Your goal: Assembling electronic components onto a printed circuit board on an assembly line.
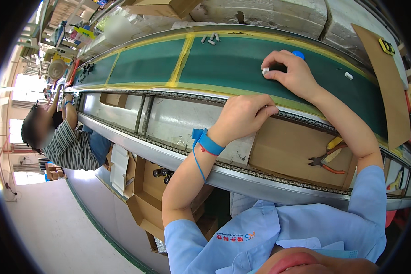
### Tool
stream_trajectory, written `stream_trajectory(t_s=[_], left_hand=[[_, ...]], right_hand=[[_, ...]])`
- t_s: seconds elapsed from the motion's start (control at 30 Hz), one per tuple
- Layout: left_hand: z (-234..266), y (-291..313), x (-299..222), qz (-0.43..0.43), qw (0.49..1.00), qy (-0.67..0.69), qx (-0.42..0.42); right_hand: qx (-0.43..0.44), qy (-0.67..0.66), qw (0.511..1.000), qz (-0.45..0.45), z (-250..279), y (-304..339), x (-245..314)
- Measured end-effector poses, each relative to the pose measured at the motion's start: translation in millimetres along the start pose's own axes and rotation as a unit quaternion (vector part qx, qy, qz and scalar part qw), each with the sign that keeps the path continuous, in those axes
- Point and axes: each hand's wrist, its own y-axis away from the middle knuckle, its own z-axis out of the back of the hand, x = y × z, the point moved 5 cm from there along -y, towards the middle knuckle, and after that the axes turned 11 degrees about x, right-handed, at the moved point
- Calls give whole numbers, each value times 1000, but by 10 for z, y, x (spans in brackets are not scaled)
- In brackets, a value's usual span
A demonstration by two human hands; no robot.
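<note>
Over the green conveyor belt (223, 68), my right hand (294, 75) pinches a small white piece (265, 71) between thumb and fingertips. My left hand (246, 116), with a blue wrist strap (211, 142) on its wrist, is over the belt's near metal edge. Its fingers are pressed together, and whatever they may hold cannot be made out. A blue round object (298, 55) shows partly behind my right hand. Another small white piece (348, 76) lies on the belt to the right. Several small grey cylinders (211, 39) lie near the belt's far edge.
Below the belt, an open cardboard box (278, 146) holds cutting pliers (326, 160) with orange handles. A chain rail (182, 153) runs along the near side. An upright cardboard sheet (381, 86) stands at the right. At the far left, a co-worker in a striped shirt (71, 148) reaches toward the line.
</note>
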Motion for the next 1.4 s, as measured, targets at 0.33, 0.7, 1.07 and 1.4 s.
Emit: stream_trajectory(t_s=[0.33, 0.7, 1.07, 1.4], left_hand=[[8, -44, -18, 25, 999, -35, 16], [-22, -62, -68, 8, 1000, -6, 4], [-12, 7, -37, 14, 998, -46, -34], [-24, 37, -25, -9, 995, -77, -64]], right_hand=[[-53, 96, 990, 89, 92, -25, 56], [-3, 122, 991, 50, 19, 16, -68], [29, 92, 992, 76, -20, -17, -21], [37, 32, 998, 32, -66, -15, 54]])
